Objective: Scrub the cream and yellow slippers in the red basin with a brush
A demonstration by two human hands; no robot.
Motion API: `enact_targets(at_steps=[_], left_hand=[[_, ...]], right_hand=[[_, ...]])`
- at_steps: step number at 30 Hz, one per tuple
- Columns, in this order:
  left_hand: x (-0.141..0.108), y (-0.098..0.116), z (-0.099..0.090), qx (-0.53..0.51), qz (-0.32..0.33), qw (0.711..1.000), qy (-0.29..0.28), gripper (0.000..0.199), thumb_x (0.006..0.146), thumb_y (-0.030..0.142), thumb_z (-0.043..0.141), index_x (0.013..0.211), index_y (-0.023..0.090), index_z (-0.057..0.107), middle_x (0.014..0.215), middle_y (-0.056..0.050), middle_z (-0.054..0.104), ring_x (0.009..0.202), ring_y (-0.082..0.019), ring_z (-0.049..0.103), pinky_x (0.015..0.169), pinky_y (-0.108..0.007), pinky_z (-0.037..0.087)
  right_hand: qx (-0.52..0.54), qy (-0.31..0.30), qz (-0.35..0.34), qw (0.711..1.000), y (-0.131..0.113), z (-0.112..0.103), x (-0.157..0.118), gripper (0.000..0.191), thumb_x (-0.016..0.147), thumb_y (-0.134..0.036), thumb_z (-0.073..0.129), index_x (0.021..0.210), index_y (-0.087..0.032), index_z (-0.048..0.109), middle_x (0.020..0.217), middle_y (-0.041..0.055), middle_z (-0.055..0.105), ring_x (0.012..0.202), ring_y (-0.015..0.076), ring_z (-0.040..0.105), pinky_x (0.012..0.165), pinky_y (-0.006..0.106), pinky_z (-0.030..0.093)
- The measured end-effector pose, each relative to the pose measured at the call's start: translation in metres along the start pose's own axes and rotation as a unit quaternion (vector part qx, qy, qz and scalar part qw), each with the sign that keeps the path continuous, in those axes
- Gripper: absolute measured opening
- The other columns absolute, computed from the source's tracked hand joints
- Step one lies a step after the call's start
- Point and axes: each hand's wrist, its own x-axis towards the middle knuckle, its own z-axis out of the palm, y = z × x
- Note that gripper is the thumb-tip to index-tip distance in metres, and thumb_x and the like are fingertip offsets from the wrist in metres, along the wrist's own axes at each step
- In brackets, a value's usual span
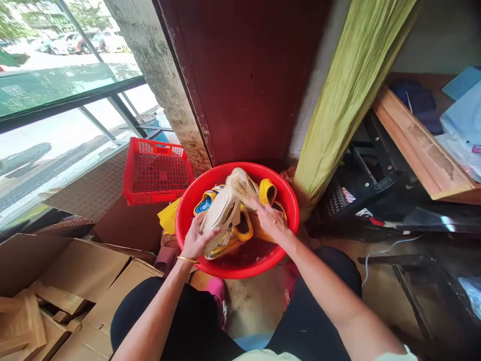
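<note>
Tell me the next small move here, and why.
Probably dip the cream perforated clog into the water: the left hand and right hand hold it clear of that water, above the yellow clogs in the red basin.

This is a cramped utility corner of a building, used for storage. Beyond the left hand [197, 238], a glazed window [56, 115] looks out on parked cars [80, 42], with a red plastic crate [158, 173] and open cardboard boxes [75, 281] nearby. Beyond the right hand [268, 220] hang a green curtain [353, 95] and a wooden shelf board [421, 145].
</note>
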Motion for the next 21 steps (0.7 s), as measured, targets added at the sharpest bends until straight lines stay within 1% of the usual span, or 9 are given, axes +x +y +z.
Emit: enact_targets(at_steps=[1,3,5,8,11,13,15,19,21], left_hand=[[-0.001,-0.001,-0.004,0.068,0.031,0.997,0.017,0.092,0.071,0.061,0.079,0.148,0.021,0.047,0.149,-0.016,0.057,0.137,-0.036,0.053,0.114,-0.052,0.04],[-0.003,-0.004,-0.009,0.209,0.081,0.973,0.062,0.095,0.073,0.064,0.076,0.151,0.02,0.044,0.154,-0.019,0.051,0.141,-0.04,0.048,0.117,-0.056,0.035],[-0.006,-0.006,-0.009,0.319,0.1,0.937,0.098,0.097,0.076,0.065,0.072,0.155,0.018,0.041,0.158,-0.022,0.045,0.142,-0.045,0.043,0.116,-0.061,0.032],[-0.01,-0.01,-0.001,0.405,0.094,0.903,0.103,0.095,0.081,0.064,0.068,0.156,0.014,0.039,0.159,-0.025,0.042,0.14,-0.049,0.042,0.112,-0.065,0.033],[-0.013,-0.018,0.008,0.406,0.112,0.904,0.068,0.088,0.086,0.058,0.064,0.157,0.013,0.038,0.158,-0.025,0.043,0.14,-0.047,0.044,0.111,-0.061,0.036],[-0.011,-0.026,0.011,0.372,0.128,0.918,0.043,0.083,0.089,0.053,0.061,0.158,0.013,0.036,0.158,-0.024,0.043,0.142,-0.043,0.044,0.112,-0.057,0.039],[-0.005,-0.036,0.012,0.329,0.12,0.936,0.032,0.081,0.09,0.05,0.06,0.157,0.011,0.036,0.157,-0.024,0.045,0.144,-0.039,0.044,0.114,-0.052,0.04],[0.012,-0.052,0.011,0.282,0.014,0.959,0.025,0.066,0.086,0.049,0.064,0.142,0.014,0.056,0.146,-0.022,0.057,0.138,-0.038,0.051,0.114,-0.052,0.04],[0.019,-0.055,0.01,0.266,-0.034,0.963,0.016,0.059,0.084,0.049,0.065,0.134,0.018,0.063,0.14,-0.019,0.062,0.136,-0.038,0.052,0.114,-0.053,0.04]], right_hand=[[0.018,0.003,0.022,1.0,0.005,0.001,0.003,0.065,0.105,-0.021,0.035,0.167,-0.026,0.019,0.12,0.0144,0.069,0.089,0.0225,0.07,0.082,0.034,0.056],[0.062,0.018,0.024,0.998,0.006,0.008,0.004,0.065,0.104,-0.025,0.038,0.166,-0.019,0.021,0.132,0.0172,0.066,0.098,0.0243,0.07,0.087,0.034,0.056],[0.101,0.027,-0.021,0.994,-0.001,0.02,-0.001,0.067,0.102,-0.026,0.042,0.166,-0.018,0.023,0.141,0.0164,0.061,0.108,0.0249,0.067,0.092,0.035,0.056],[0.112,-0.003,-0.082,0.99,-0.01,0.037,-0.012,0.07,0.098,-0.022,0.045,0.165,-0.022,0.027,0.138,0.0131,0.063,0.113,0.0244,0.065,0.097,0.036,0.054],[0.059,-0.048,-0.073,0.994,-0.01,0.045,-0.018,0.067,0.095,-0.016,0.047,0.161,-0.02,0.036,0.134,0.015,0.065,0.111,0.0258,0.066,0.098,0.038,0.052],[0.028,-0.086,-0.056,0.994,-0.009,0.045,-0.017,0.068,0.093,-0.012,0.048,0.16,-0.019,0.039,0.138,0.0168,0.063,0.109,0.0267,0.067,0.096,0.038,0.052],[0.019,-0.119,-0.048,0.992,-0.009,0.044,-0.013,0.068,0.091,-0.008,0.046,0.158,-0.018,0.041,0.14,0.0178,0.062,0.11,0.0267,0.066,0.096,0.039,0.051],[0.026,-0.131,-0.048,0.99,-0.008,0.039,0.001,0.057,0.091,-0.005,0.041,0.145,-0.015,0.057,0.13,0.0172,0.067,0.113,0.0256,0.065,0.099,0.039,0.049],[0.034,-0.122,-0.05,0.991,-0.005,0.034,0.005,0.054,0.093,-0.006,0.042,0.144,-0.016,0.058,0.124,0.0148,0.07,0.111,0.0244,0.066,0.096,0.037,0.05]])
